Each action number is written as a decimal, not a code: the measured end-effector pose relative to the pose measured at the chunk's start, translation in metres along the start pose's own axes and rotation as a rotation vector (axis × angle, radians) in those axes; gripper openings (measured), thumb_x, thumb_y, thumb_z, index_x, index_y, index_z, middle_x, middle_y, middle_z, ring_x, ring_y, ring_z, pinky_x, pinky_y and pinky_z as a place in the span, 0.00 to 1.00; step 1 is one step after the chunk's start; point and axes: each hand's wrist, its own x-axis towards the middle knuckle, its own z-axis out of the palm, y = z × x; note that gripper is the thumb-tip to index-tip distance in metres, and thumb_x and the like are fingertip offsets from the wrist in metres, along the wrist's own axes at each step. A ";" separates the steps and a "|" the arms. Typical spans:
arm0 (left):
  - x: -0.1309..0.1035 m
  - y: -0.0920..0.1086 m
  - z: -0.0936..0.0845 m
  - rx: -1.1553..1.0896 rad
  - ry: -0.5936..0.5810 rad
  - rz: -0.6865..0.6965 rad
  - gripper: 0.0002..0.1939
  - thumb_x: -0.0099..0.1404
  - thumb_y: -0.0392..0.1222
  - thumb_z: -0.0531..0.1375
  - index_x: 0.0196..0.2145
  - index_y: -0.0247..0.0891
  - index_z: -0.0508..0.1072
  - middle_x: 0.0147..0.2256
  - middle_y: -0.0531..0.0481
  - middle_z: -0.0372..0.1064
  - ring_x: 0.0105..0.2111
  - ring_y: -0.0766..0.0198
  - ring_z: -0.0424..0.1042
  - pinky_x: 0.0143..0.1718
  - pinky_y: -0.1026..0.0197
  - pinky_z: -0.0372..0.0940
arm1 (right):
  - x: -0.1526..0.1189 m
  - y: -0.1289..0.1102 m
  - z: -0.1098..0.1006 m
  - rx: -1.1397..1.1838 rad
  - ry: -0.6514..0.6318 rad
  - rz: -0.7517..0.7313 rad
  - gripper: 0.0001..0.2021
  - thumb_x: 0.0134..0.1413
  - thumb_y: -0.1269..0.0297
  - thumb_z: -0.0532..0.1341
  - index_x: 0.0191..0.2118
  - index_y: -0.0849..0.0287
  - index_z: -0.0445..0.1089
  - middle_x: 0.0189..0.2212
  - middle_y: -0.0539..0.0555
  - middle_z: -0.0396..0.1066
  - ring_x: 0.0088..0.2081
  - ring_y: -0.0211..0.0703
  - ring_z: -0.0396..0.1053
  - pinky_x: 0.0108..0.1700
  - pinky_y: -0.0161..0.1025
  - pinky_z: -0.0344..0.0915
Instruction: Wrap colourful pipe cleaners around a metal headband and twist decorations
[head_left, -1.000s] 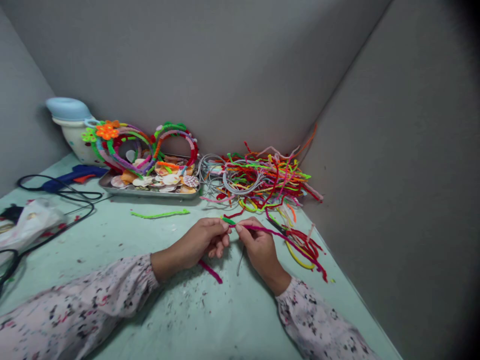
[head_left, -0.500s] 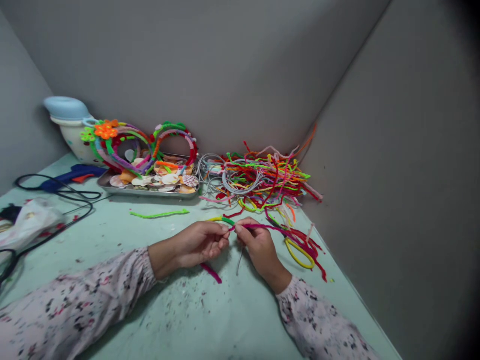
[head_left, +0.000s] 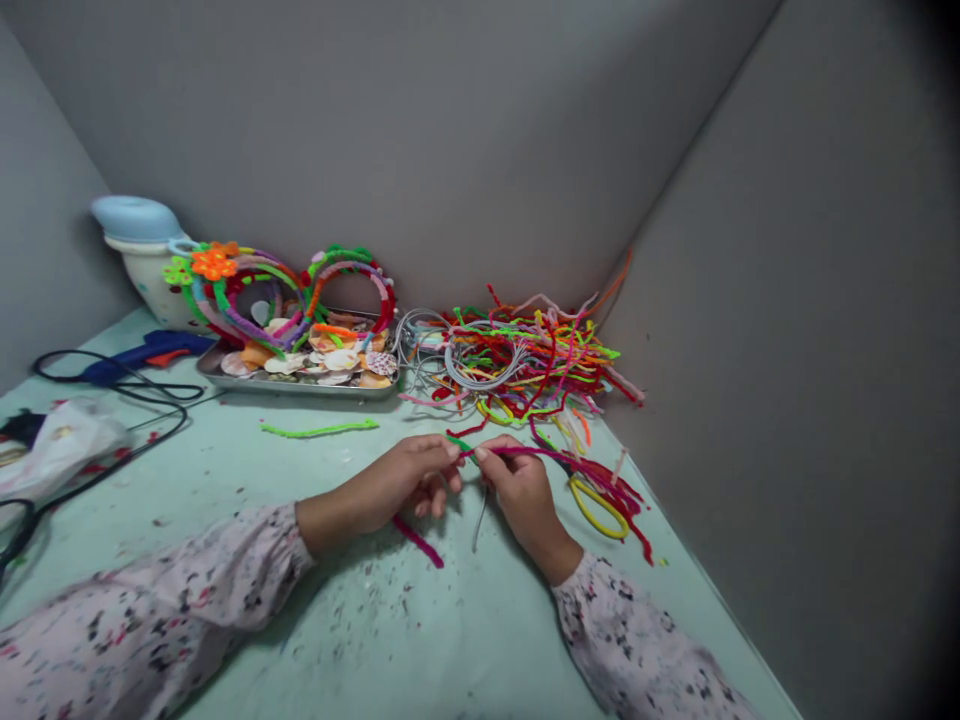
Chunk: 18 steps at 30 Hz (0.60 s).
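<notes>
Magenta, fuzzy; pinching strand (head_left: pixel 546 454) between fingertips of left hand (head_left: pixel 397 482) and right hand (head_left: pixel 525 495), 2 close grips probably for control.

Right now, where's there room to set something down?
The pale green tabletop has open, specked patches between the flowery left sleeve and right sleeve, and between the left sleeve and the lime-green fuzzy stick. The back is crowded with the silvery metal shell tray and colourful fuzzy-stick heap.

Walls (head_left: pixel 375 130): I see plain grey on three sides, meeting at corners.
Table (head_left: pixel 487 640): pale green top, speckled, running up to the walls.
Light: soft and dim from my end, shadow towards the right.
</notes>
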 end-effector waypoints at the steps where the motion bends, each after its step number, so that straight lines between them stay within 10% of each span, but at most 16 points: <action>1: 0.000 -0.001 0.001 0.093 0.075 0.072 0.14 0.61 0.50 0.60 0.34 0.36 0.65 0.27 0.52 0.68 0.16 0.72 0.64 0.14 0.70 0.53 | 0.000 0.000 0.001 -0.022 0.019 -0.015 0.11 0.50 0.56 0.63 0.28 0.58 0.70 0.19 0.46 0.63 0.23 0.37 0.60 0.27 0.35 0.57; 9: -0.009 -0.004 0.005 0.744 0.354 0.426 0.06 0.61 0.43 0.58 0.31 0.38 0.69 0.23 0.54 0.67 0.22 0.67 0.62 0.25 0.66 0.52 | -0.002 0.001 0.004 -0.055 0.004 -0.069 0.09 0.52 0.58 0.62 0.29 0.59 0.71 0.23 0.49 0.66 0.26 0.38 0.62 0.29 0.35 0.60; 18: -0.010 -0.001 0.006 0.701 0.381 0.396 0.09 0.63 0.44 0.56 0.27 0.39 0.67 0.20 0.55 0.63 0.22 0.65 0.60 0.25 0.64 0.50 | -0.003 0.000 0.005 -0.035 -0.001 -0.054 0.10 0.51 0.57 0.63 0.28 0.59 0.71 0.24 0.49 0.66 0.26 0.39 0.62 0.30 0.36 0.59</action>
